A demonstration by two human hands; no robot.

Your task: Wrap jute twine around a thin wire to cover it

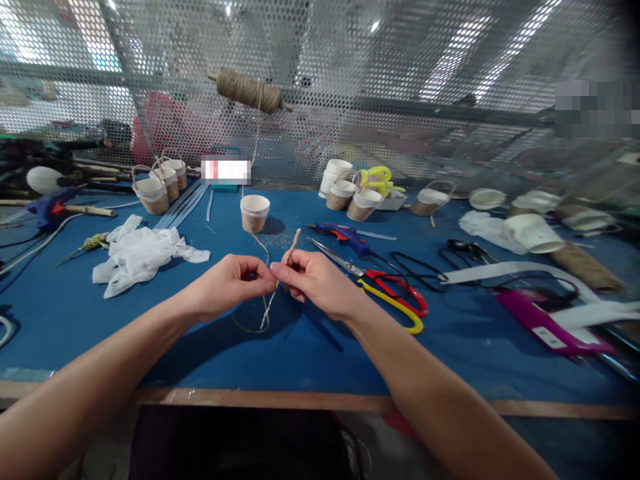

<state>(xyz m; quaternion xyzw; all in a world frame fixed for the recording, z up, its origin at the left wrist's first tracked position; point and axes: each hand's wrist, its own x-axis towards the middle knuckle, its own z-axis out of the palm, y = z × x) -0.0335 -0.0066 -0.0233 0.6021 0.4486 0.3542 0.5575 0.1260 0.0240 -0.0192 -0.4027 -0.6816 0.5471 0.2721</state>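
Note:
My right hand [320, 280] is closed in a pinch around a thin twine-wrapped wire [294, 245]. Its wrapped end sticks up past the fingertips, while a bare silvery strand [267, 315] hangs below them. Thumb and fingers of my left hand [233, 287] pinch at the same spot, on the jute twine [263, 247] where it meets the wire. A loose loop of twine dangles under both hands. The strand runs back past a small jute-covered cup [254, 217] and up to a twine spool [247, 91] mounted on the mesh.
Scissors [395, 287] and a blue glue gun [345, 237] with its cord lie right of my hands. Left are crumpled white cloth [145, 257] and handled cups [153, 195]. More cups [365, 203] stand behind. A purple box [550, 327] lies far right. Perforated metal backs the blue table [210, 360].

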